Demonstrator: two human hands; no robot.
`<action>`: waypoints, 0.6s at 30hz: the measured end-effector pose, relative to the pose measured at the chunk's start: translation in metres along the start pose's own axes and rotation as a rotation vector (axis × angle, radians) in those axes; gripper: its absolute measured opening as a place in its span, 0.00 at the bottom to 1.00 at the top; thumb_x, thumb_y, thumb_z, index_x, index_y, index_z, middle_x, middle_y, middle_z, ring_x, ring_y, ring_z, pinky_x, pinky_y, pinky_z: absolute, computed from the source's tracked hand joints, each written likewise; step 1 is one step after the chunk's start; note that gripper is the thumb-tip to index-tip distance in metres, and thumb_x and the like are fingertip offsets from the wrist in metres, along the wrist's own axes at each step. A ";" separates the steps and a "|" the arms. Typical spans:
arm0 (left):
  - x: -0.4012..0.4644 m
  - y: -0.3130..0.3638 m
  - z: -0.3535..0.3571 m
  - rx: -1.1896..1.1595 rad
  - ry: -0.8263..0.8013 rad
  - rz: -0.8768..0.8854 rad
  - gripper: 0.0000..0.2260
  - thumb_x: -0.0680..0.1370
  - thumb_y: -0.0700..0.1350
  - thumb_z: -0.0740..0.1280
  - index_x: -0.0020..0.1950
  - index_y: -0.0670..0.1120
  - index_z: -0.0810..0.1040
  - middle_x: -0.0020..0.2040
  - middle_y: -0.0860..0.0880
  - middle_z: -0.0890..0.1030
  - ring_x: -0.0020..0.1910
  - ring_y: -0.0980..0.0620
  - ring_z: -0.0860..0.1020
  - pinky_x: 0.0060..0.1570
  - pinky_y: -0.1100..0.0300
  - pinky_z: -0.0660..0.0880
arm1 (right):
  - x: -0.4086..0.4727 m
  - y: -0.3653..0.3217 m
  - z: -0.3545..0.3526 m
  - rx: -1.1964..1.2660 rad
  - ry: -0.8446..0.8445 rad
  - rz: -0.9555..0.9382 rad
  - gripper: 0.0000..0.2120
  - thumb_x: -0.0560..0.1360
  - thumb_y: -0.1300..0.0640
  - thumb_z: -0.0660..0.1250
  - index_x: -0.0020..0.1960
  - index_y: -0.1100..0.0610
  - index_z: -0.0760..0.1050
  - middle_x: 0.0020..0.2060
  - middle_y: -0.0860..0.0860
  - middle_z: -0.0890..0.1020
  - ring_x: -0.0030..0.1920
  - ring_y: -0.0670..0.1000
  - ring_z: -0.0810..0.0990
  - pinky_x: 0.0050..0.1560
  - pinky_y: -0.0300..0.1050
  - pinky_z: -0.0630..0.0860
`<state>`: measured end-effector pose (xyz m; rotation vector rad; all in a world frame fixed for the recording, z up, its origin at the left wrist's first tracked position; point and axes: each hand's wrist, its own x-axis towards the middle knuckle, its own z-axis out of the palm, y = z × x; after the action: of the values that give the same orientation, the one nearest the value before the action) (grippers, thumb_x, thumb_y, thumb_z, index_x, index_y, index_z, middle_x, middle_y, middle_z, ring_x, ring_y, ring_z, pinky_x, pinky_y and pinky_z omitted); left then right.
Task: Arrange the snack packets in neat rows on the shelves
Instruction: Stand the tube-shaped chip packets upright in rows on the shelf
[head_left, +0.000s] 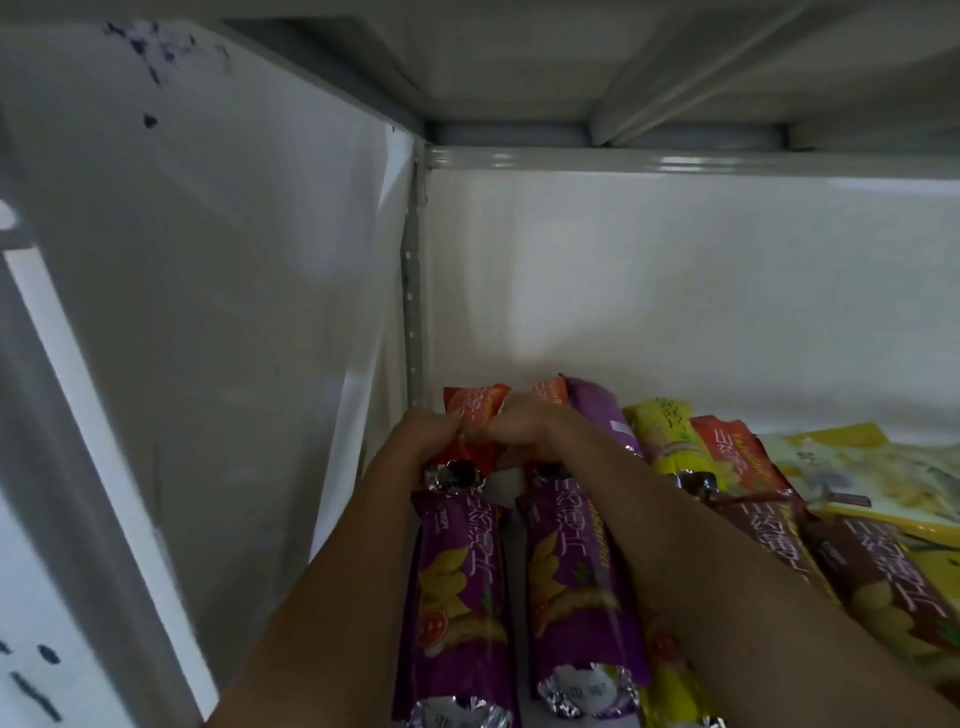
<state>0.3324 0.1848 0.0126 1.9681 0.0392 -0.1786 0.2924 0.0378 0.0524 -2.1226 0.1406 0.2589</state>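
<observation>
Both hands reaching deep into shelf (675, 291), near back-left corner. Left hand (423, 434) and right hand (522, 428) each pinching orange packet (475, 410), lying at corner behind purple packets (462, 597). Packet looking light, crinkly, slippery foil; contents likely brittle. Best gripping by sides near crimped end, gently. More packets lying right of it, rows slanting.

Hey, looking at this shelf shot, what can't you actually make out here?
Head view only:
- How the left hand and right hand each grip the orange packet: fingers blurred, bunched together.
- Printed text on the purple packets: blurred.
- Lower ends of the front packets: cut off by the bottom edge.
- Shelf floor beneath the packets: hidden by the forearms and the packets.
</observation>
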 end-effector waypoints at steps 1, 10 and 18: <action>-0.002 0.001 -0.002 -0.033 -0.010 0.001 0.38 0.71 0.56 0.74 0.74 0.36 0.72 0.63 0.37 0.82 0.55 0.41 0.84 0.49 0.52 0.83 | -0.001 0.000 -0.001 0.008 -0.006 -0.009 0.11 0.76 0.63 0.76 0.57 0.63 0.80 0.54 0.59 0.85 0.55 0.58 0.86 0.54 0.52 0.85; -0.035 0.041 -0.016 -0.143 -0.095 0.274 0.22 0.78 0.48 0.76 0.68 0.39 0.78 0.56 0.46 0.85 0.53 0.49 0.85 0.58 0.51 0.82 | -0.031 -0.005 -0.059 0.290 -0.013 -0.128 0.20 0.76 0.57 0.77 0.62 0.66 0.78 0.56 0.60 0.86 0.54 0.55 0.86 0.50 0.45 0.85; -0.066 0.073 -0.014 -0.162 -0.356 0.428 0.37 0.67 0.54 0.82 0.73 0.46 0.75 0.65 0.46 0.83 0.61 0.49 0.84 0.63 0.50 0.81 | -0.085 -0.005 -0.110 0.121 -0.043 -0.243 0.23 0.76 0.51 0.75 0.67 0.61 0.78 0.59 0.56 0.86 0.57 0.55 0.87 0.63 0.52 0.81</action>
<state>0.2770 0.1727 0.0941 1.7138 -0.5776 -0.2328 0.2252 -0.0523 0.1342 -1.9899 -0.1241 0.1473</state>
